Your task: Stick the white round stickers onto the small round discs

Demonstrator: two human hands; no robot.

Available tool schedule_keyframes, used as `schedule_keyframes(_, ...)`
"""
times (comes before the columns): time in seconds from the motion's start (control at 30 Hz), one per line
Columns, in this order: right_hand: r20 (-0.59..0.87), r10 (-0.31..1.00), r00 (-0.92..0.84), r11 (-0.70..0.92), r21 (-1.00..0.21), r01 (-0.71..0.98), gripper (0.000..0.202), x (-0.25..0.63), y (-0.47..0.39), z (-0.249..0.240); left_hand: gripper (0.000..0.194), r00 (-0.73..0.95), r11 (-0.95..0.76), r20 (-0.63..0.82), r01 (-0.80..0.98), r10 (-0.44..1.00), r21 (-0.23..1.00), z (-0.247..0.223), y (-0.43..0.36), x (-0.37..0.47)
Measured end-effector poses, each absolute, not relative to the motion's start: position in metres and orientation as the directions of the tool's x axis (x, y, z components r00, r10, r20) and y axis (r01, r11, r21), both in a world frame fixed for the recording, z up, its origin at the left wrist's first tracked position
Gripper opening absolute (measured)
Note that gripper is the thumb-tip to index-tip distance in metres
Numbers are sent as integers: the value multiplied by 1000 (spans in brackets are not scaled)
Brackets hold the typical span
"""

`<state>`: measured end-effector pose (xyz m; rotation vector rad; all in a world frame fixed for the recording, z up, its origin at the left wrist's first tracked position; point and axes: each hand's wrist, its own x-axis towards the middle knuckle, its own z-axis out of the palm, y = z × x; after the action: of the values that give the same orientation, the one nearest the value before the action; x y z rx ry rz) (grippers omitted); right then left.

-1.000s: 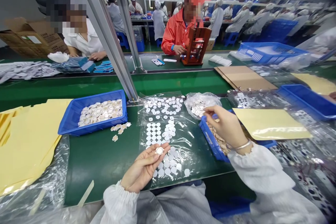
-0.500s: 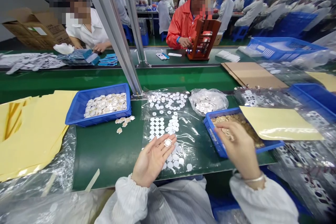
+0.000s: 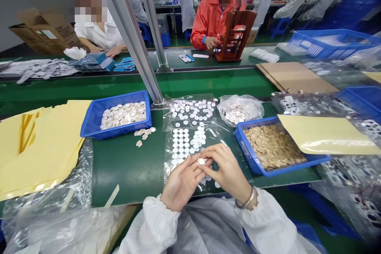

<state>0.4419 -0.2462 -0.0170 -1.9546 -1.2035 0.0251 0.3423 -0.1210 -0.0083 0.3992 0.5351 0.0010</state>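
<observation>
My left hand (image 3: 183,182) is palm up, with its fingers stretched out under a small round white disc (image 3: 201,161) that has a dark ring. From the right, my right hand (image 3: 224,168) reaches over it, thumb and fingertips closed at the disc's edges. Whether a second piece is between them I cannot make out. Beneath and beyond both hands, white round stickers (image 3: 180,143) lie in rows on a clear plastic sheet (image 3: 218,137). A blue bin of tan round pieces (image 3: 274,147) stands right of my right hand.
Left of the sheet, a blue bin (image 3: 85,127) holds whitish round pieces, several more lying beside it. A plastic bag of discs (image 3: 239,111) is behind the sheet. Yellow sheets (image 3: 56,143) lie left; another yellow sheet (image 3: 330,135) overlaps the right bin. A metal post (image 3: 133,39) rises ahead.
My right hand has moved left from the bin of tan pieces to the disc on my left hand. My left hand shows slightly further right, and the whole view has shifted a little.
</observation>
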Motion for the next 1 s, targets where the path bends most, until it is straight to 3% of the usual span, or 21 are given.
schedule_keyframes(0.17,410,779,474,-72,-693,718,10,449,-246,-17,27,877,858,-478,202,56,472,-16,-117,338)
schedule_keyframes(0.4,451,801,393,25,-682,731,16,451,-240,-18,26,844,884,-528,169,98,435,-22,-111,335)
schedule_keyframes(0.63,400,812,425,-39,-690,723,26,448,-244,-20,27,826,883,-553,173,111,435,-13,-107,337)
schedule_keyframes(1.0,408,744,529,-54,-753,656,15,444,-243,-20,32,893,851,-439,149,104,504,-3,-114,337)
